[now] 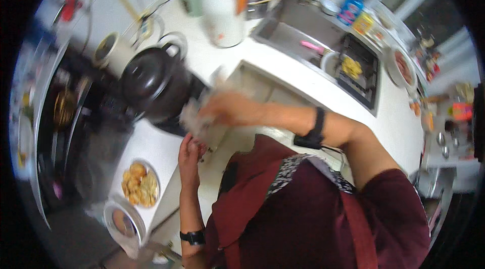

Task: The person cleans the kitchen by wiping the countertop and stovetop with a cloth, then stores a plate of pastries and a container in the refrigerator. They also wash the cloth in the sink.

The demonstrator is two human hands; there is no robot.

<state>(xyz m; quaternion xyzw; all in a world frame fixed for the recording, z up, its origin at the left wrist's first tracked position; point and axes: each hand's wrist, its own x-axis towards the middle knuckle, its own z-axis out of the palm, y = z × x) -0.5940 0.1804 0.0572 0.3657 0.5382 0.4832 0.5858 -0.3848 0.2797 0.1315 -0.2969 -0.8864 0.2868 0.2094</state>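
My right hand (235, 109) is motion-blurred in front of my apron, its fingers closed on a pale, crumpled piece of thin material (194, 115), perhaps cloth or paper. Just below it is my left hand (190, 152), with bent fingers near the material's lower edge; blur hides whether they grip it. Beyond both hands stands a lidded black pot (151, 79) on a dark base at the counter's edge. To the left of my left hand, an oval plate (157, 189) holds golden-brown and pale yellow pieces of food (138, 185).
A round white container (141, 227) sits below the plate. A white-and-orange vacuum jug (223, 15) stands behind the pot. Right of it is a steel sink (278, 32) with a black rack (373, 79) carrying yellow food. A bowl of reddish food (402, 66) is farther right.
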